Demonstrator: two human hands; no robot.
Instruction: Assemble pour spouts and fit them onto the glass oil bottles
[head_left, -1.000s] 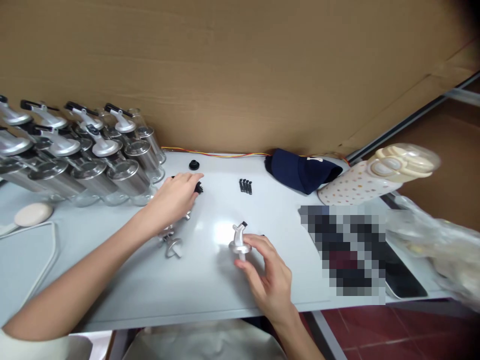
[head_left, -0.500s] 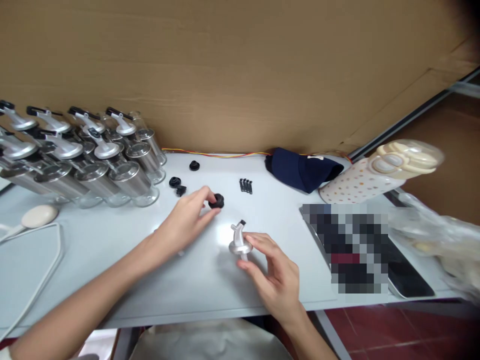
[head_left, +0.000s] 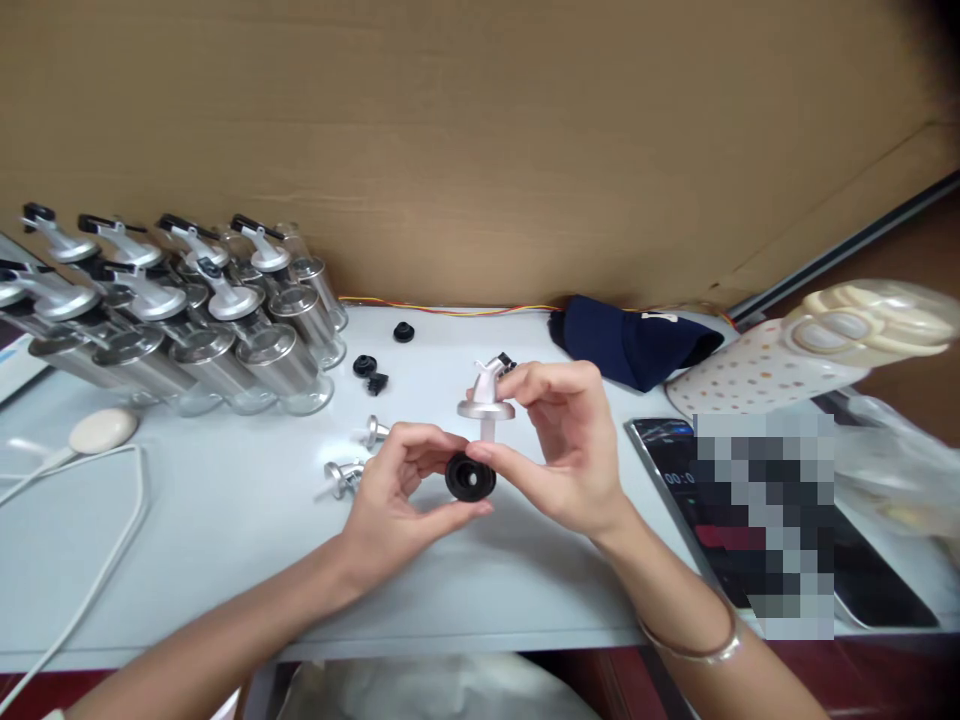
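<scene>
My left hand [head_left: 409,485] pinches a round black rubber stopper [head_left: 470,478], its ringed face with a centre hole turned up toward me. Just above it, my right hand [head_left: 559,440] holds a silver pourer spout [head_left: 487,395] upright by thumb and fingers. The clear tube under the spout's flange points down at the stopper; whether the two touch I cannot tell. On the table left of my hands lie two more silver spouts [head_left: 343,477]. Farther back are loose black stoppers [head_left: 403,331] and a small black piece [head_left: 377,384].
Several glass-and-steel bottles [head_left: 277,360], many topped with pourers, crowd the back left. A white round object with a cable [head_left: 103,430] lies left. At right are a navy cloth item [head_left: 611,335], a dotted drink bottle [head_left: 757,370] and a partly blurred phone [head_left: 874,570].
My left hand has lifted the black stopper off the table and brought it nearer me. My right hand has raised the spout to just above it. The view has shifted slightly.
</scene>
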